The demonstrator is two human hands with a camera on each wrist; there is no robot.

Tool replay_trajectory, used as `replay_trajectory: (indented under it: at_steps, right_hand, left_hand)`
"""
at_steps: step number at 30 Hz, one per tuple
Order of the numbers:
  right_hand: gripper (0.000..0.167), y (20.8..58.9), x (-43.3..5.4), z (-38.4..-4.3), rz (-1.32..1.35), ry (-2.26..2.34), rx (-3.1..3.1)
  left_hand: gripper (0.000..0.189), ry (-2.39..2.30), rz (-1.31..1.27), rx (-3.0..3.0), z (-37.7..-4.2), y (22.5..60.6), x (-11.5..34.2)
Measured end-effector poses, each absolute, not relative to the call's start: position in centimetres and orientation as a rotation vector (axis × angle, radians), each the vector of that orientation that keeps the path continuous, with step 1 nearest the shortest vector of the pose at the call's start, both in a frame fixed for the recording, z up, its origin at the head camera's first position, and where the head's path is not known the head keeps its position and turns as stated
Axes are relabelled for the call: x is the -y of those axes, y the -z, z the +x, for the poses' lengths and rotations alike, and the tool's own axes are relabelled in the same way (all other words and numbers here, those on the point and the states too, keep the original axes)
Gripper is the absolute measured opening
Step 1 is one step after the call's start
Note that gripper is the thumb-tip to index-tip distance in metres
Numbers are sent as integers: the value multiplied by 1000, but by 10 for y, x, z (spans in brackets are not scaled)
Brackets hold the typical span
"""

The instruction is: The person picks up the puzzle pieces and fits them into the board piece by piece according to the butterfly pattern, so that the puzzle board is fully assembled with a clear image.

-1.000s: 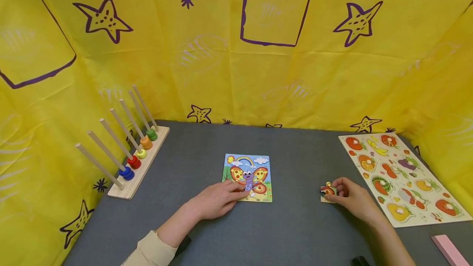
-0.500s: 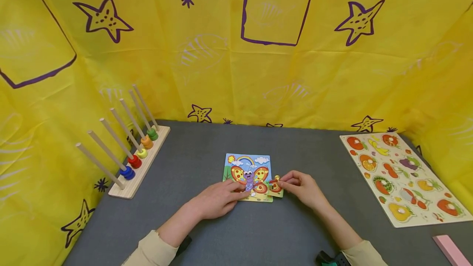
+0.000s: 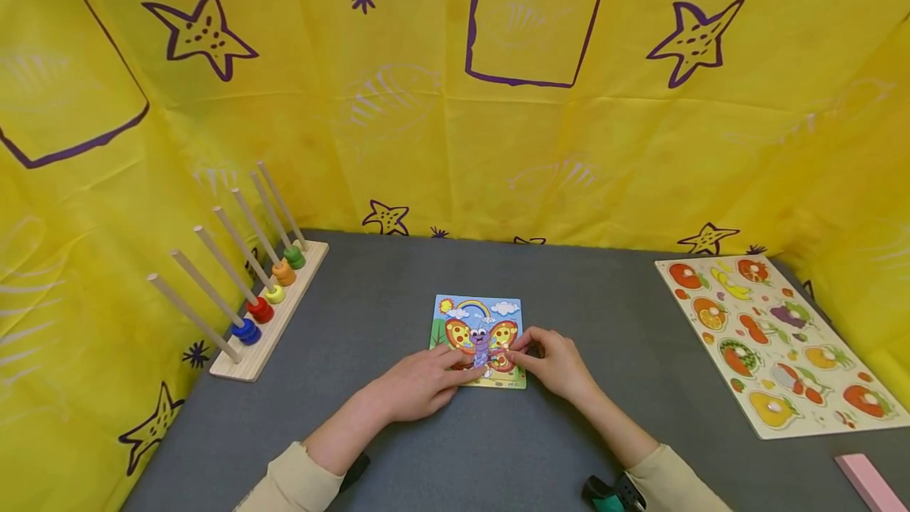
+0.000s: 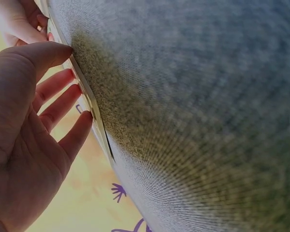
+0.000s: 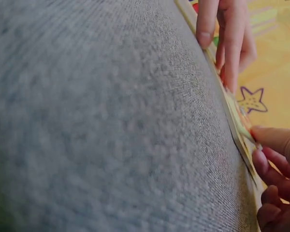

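A square butterfly puzzle [image 3: 477,308] lies in the middle of the grey table in the head view. My left hand [image 3: 415,388] rests on its lower left part, fingers stretched across the picture. In the left wrist view, the fingertips of that left hand [image 4: 41,104] touch the board's edge. Over the lower right wing, my right hand [image 3: 558,364] pinches a puzzle piece between thumb and finger. The right wrist view shows this piece [image 5: 245,126] tilted against the board, held by the right hand [image 5: 280,169]. Fingers partly hide the piece in the head view.
A wooden peg stacker [image 3: 280,314] with coloured rings stands at the left. A fruit peg puzzle board [image 3: 764,362] lies at the right, with a pink block [image 3: 870,482] nearer the front edge. Yellow patterned cloth [image 3: 426,125] hangs behind and at both sides.
My right hand has carried the puzzle piece leftward from beside the fruit board to the butterfly puzzle's lower right part. My left hand has stayed on the puzzle.
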State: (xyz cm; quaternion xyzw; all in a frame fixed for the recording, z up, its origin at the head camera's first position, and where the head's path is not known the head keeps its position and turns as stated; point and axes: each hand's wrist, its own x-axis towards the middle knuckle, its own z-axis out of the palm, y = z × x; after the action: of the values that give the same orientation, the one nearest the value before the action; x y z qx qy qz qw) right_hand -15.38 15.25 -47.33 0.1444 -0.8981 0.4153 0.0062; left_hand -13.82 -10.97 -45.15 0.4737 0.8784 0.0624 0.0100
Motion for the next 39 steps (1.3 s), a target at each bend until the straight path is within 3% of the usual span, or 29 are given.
replay_trajectory:
  at_steps: [12, 32, 39]
  right_hand:
    - [17, 477, -151, -156, 498, -1173, 2783]
    - [21, 472, -149, -158, 481, -1153, 2852]
    - [26, 470, -147, -162, 331, -1065, 2958]
  left_hand:
    - [46, 38, 1474, -2762, -135, 453, 104]
    - [46, 51, 1453, -2756, -135, 452, 102]
    - [46, 38, 1451, -2755, -134, 453, 102]
